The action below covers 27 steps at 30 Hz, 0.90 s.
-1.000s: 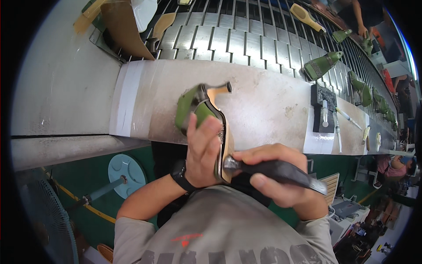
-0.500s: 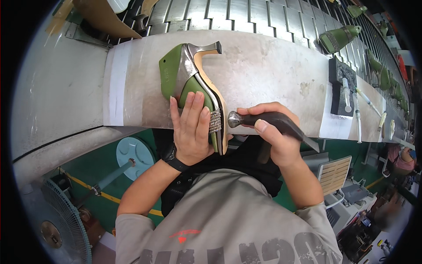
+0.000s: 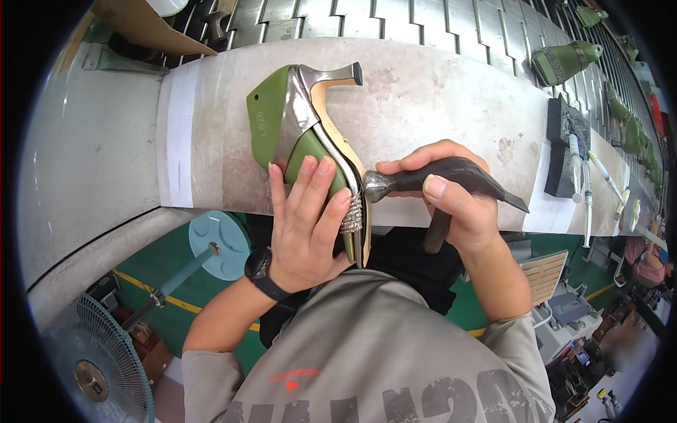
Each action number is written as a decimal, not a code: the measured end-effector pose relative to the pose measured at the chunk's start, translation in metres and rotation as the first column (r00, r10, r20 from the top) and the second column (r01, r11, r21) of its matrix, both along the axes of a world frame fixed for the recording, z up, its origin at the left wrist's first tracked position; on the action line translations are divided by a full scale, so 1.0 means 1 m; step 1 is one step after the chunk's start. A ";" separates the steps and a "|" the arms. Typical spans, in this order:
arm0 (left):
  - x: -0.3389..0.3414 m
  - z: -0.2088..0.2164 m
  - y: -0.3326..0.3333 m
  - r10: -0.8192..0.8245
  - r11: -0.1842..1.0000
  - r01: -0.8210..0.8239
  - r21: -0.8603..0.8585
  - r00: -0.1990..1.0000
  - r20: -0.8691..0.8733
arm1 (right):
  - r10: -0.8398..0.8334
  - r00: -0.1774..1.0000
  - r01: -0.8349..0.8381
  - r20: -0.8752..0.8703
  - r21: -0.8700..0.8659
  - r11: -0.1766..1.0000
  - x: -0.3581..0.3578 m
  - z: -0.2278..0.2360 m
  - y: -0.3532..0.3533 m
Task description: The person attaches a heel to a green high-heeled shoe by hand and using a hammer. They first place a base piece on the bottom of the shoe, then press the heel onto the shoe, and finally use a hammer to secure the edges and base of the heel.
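Note:
A silver high-heeled shoe (image 3: 301, 113) on a green shoe last (image 3: 267, 123) lies on its side at the bench edge, heel away from me and toe towards me. Its tan sole faces right, and a glittering band crosses the front. My left hand (image 3: 303, 233) holds the shoe, fingers stretched over its green side; the thumb is mostly hidden. In my right hand (image 3: 465, 208) is a shoemaker's hammer (image 3: 458, 176), gripped by its dark head with the handle pointing down. The hammer's round face sits at the sole's edge, touching or very close.
Beyond the bench (image 3: 437, 92) runs a metal slat conveyor (image 3: 395, 28), carrying another shoe on a green last (image 3: 566, 62). Syringes (image 3: 589, 201) and a black block (image 3: 560, 176) lie at the right. A fan (image 3: 99, 374) and a blue round stool (image 3: 218, 240) stand lower left.
The shoe's toe end has come slightly nearer to me, with my left hand still on it. The hammer remains at the sole, its handle now showing more below my right hand.

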<state>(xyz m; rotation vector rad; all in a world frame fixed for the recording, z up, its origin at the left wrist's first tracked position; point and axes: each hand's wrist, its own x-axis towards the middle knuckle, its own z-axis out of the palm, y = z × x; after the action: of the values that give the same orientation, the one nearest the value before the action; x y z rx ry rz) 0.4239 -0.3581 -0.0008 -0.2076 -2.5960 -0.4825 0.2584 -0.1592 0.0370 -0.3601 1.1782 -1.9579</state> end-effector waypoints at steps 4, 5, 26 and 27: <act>0.001 0.011 -0.002 -0.055 0.994 0.048 0.096 0.995 0.081 | -0.019 1.000 0.019 -0.013 -0.040 0.999 0.007 -0.010 -0.001; -0.001 0.011 -0.001 -0.060 0.995 0.053 0.089 0.995 0.081 | -0.034 0.999 0.032 -0.043 -0.041 0.999 0.007 -0.010 -0.001; 0.000 0.004 0.001 -0.044 0.979 0.044 0.197 0.999 -0.002 | 0.150 0.629 0.022 -0.763 0.210 0.977 0.016 0.038 -0.004; 0.002 0.004 0.001 -0.038 0.980 0.039 0.193 0.999 -0.009 | 0.185 0.644 0.014 -0.742 0.254 0.967 0.021 0.045 -0.004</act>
<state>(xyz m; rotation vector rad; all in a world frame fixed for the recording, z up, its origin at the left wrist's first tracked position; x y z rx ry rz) 0.4255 -0.3567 0.0032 -0.1924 -2.5237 -0.7424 0.2793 -0.1632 0.0816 -1.1814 1.8616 -1.5548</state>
